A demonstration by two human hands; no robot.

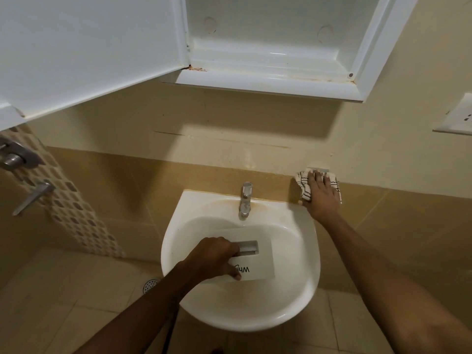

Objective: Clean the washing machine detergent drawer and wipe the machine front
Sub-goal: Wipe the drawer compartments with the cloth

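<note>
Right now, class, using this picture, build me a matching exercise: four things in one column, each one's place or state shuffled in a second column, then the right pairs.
Column one
1. detergent drawer
2. cloth
3. tap
4. cabinet door

Column two
A. swung open above the basin
B. under the flat right hand, beside the basin
C. in the basin, gripped by the left hand
D. upright on the basin's back rim

Pairs: 1-C, 2-B, 3-D, 4-A
</note>
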